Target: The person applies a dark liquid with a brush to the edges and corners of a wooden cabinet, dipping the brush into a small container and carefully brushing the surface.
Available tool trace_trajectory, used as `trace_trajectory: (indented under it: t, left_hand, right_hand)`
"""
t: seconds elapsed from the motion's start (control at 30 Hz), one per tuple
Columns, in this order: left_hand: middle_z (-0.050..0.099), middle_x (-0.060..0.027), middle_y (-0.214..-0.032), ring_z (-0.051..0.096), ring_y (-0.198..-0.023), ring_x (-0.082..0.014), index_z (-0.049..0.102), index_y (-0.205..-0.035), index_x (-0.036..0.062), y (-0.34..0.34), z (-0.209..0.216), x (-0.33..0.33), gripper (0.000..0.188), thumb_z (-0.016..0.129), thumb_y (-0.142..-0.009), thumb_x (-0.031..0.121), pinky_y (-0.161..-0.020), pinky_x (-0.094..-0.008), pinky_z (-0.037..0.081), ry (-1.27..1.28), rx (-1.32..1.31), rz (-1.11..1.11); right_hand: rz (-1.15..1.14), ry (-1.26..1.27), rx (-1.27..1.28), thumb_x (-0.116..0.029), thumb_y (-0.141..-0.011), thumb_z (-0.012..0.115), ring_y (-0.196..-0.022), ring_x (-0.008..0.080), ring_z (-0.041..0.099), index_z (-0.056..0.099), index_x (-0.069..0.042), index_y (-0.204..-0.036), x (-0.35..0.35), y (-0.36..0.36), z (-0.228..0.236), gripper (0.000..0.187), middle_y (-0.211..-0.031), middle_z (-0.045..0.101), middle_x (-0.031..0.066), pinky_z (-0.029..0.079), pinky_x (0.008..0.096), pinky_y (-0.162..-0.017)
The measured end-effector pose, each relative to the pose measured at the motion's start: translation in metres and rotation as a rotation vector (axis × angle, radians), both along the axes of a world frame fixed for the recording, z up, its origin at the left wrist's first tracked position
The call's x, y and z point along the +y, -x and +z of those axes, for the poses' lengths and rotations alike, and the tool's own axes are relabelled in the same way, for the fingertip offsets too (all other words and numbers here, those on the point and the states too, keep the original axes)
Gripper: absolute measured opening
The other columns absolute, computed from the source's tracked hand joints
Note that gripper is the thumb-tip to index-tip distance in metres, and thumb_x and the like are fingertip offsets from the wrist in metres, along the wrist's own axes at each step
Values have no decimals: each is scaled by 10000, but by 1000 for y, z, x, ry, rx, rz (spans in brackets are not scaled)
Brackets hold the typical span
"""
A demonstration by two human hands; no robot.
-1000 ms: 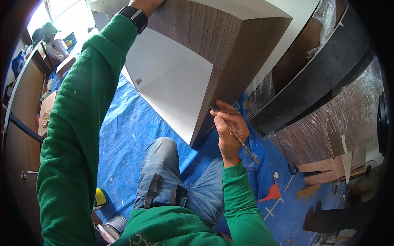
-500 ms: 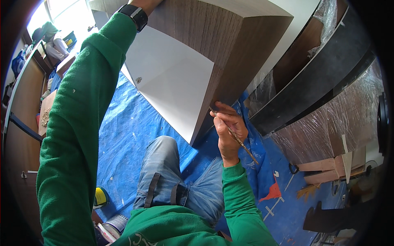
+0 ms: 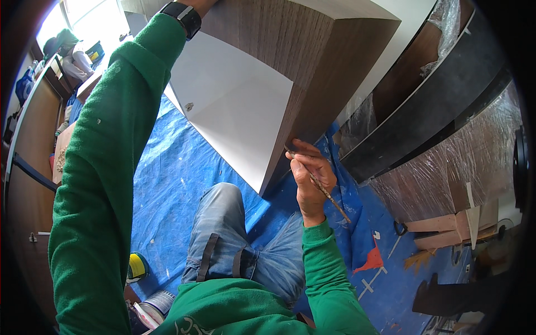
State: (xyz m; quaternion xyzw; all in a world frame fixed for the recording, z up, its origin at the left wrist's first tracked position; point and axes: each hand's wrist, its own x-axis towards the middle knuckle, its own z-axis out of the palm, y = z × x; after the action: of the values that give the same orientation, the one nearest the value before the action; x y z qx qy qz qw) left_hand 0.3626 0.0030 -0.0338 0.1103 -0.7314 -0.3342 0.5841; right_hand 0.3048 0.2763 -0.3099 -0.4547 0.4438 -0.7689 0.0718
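A thin paintbrush (image 3: 330, 198) with a stained handle is pinched in my right hand (image 3: 314, 170). Its dark tip is close to the lower edge of a brown wood-grain cabinet (image 3: 340, 72); whether bristles and wood touch, I cannot tell. The cabinet has a white interior (image 3: 229, 100) and stands tilted in the view, one corner toward my knees. My left arm reaches up along the cabinet's left side. Only the base of my left hand (image 3: 202, 4) shows, at the top border by the cabinet's upper part; its fingers are out of the picture.
Blue sheeting (image 3: 159, 195) covers the floor. At the right stand a long dark panel (image 3: 430, 100) and plastic-wrapped boards (image 3: 446, 162). A paint can (image 3: 159, 301) and a green-yellow tub (image 3: 137, 267) are beside my left leg. Another person (image 3: 75, 58) crouches at far left.
Hardly anything differs. My right hand and the brush stay at the cabinet's lower edge, and my left arm has shifted very slightly.
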Motion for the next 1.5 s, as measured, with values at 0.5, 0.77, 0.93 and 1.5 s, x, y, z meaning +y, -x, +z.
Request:
trace_trajectory:
  t: [0.5,0.77,0.93,1.5]
  left_hand:
    - [660,-119,-1005,638,-825,-204,579,-1235,-42,6,-2,-7,668,826,-829,427,-668,-356,582,-35,5,-19]
    - [663,-121,-1005,639,-829,-203,579,-1236,-43,6,-2,-9,661,820,-836,424,-669,-355,581,-31,12,8]
    - [667,-137,-1032,648,-856,-218,569,-1251,-47,3,-1,-2,685,820,-834,434,-686,-361,590,-26,-7,4]
    - [669,-130,-1023,646,-831,-210,575,-1234,-46,7,-3,-10,675,829,-825,428,-670,-349,580,-21,26,2]
  right_hand:
    - [24,-49,-69,90,-913,635,-1157,256,671,670,-2,-1025,6,-3,-13,149,-1162,683,211,578,361,-986]
    - [17,18,4,88,-914,635,-1121,254,687,661,-3,-1026,4,-2,-2,146,-1184,672,217,583,371,-980]
    - [11,7,-16,90,-912,639,-1098,247,696,660,-1,-1029,3,-1,0,149,-1206,663,224,584,364,-976]
    - [20,-24,-42,92,-909,648,-1075,233,702,665,6,-1029,3,-3,-12,149,-1222,652,224,592,346,-960]
